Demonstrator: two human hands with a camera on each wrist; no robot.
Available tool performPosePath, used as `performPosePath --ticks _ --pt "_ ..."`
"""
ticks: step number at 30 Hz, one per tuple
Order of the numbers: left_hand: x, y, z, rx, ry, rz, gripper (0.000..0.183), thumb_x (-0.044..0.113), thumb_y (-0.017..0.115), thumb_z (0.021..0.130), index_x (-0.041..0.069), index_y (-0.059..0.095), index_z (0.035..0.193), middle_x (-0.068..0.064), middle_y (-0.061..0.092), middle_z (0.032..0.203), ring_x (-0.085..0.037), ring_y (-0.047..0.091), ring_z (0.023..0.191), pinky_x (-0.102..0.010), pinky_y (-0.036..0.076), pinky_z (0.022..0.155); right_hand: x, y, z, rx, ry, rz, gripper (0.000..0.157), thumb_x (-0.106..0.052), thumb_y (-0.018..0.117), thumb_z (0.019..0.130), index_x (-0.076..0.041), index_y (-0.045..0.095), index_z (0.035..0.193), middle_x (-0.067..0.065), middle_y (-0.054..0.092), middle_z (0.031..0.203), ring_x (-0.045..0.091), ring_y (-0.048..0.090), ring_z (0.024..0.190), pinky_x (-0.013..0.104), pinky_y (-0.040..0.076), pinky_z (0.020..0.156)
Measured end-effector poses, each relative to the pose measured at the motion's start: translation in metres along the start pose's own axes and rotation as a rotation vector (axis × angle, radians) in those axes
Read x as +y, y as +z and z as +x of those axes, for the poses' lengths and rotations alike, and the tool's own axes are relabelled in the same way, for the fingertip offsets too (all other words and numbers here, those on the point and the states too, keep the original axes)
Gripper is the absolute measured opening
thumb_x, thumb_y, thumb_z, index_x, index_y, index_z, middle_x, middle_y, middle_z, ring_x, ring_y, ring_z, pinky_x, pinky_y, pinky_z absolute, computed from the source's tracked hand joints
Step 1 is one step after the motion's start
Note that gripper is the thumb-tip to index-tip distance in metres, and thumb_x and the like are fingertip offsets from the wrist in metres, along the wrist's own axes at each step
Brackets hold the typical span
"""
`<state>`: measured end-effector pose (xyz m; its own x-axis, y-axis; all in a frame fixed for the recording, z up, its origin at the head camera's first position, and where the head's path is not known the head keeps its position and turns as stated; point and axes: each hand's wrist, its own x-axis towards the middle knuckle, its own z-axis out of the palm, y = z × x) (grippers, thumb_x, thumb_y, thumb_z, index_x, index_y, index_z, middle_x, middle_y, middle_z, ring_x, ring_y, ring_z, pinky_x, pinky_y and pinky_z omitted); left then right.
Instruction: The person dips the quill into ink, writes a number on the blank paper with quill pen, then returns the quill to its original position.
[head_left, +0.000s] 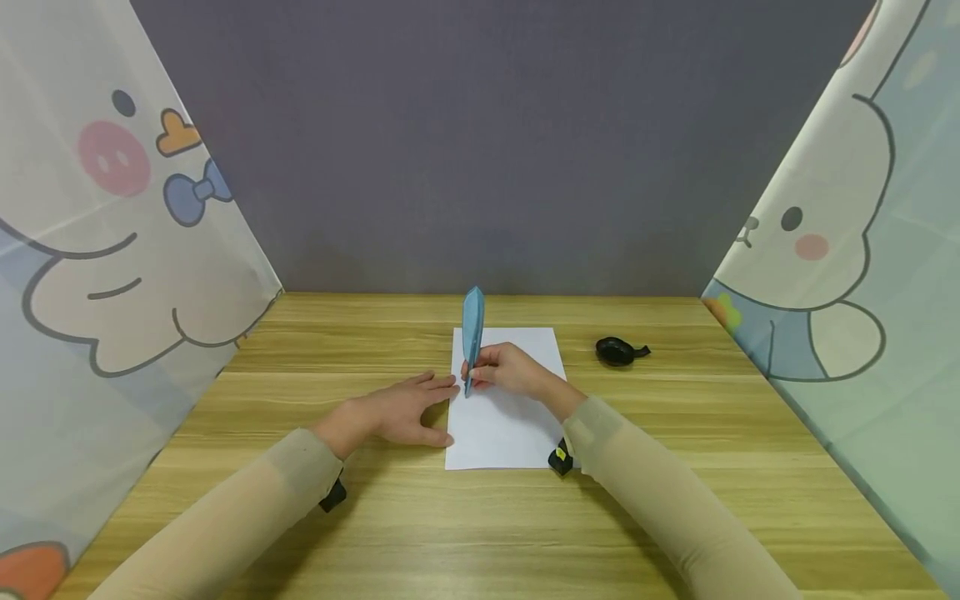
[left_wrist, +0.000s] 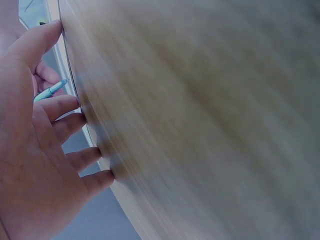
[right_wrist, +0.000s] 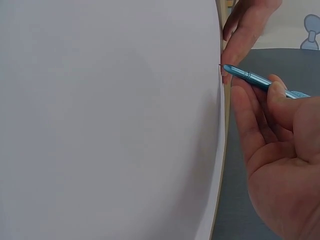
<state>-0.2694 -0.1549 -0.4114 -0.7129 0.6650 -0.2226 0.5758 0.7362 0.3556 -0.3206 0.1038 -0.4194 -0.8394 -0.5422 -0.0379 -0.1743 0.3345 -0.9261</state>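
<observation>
A white sheet of paper (head_left: 502, 429) lies on the wooden table. Over its left part, my right hand (head_left: 513, 368) pinches a blue pen (head_left: 472, 321) with a broad, feather-shaped top. The pen stands nearly upright, its tip pointing down at the sheet. In the right wrist view, thumb and fingers of the right hand (right_wrist: 280, 145) grip the pen's shiny barrel (right_wrist: 255, 79), and the tip is at or very near the paper (right_wrist: 115, 120). My left hand (head_left: 401, 410) rests with spread, fairly straight fingers at the sheet's left edge. The left wrist view shows that hand (left_wrist: 45, 145) with fingertips down.
A black round object with a short tail (head_left: 617, 352) lies on the table (head_left: 675, 433) to the right of the paper. A grey panel (head_left: 495, 150) rises behind the table. Cartoon-printed cloths (head_left: 150, 250) hang at both sides.
</observation>
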Motion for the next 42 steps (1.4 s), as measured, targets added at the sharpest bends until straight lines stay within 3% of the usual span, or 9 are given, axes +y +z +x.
performPosePath --ticks 42 --pt "-0.002 0.002 0.000 0.009 0.008 0.011 0.092 0.061 0.071 0.101 0.011 0.038 0.172 -0.010 0.029 0.182 -0.048 0.021 0.168 -0.066 0.028 0.134 -0.003 0.001 -0.037 -0.081 0.003 -0.032 0.020 -0.003 0.065 0.109 0.008 0.076 0.121 0.021 0.081 0.118 0.022 0.080 0.105 0.037 0.068 0.095"
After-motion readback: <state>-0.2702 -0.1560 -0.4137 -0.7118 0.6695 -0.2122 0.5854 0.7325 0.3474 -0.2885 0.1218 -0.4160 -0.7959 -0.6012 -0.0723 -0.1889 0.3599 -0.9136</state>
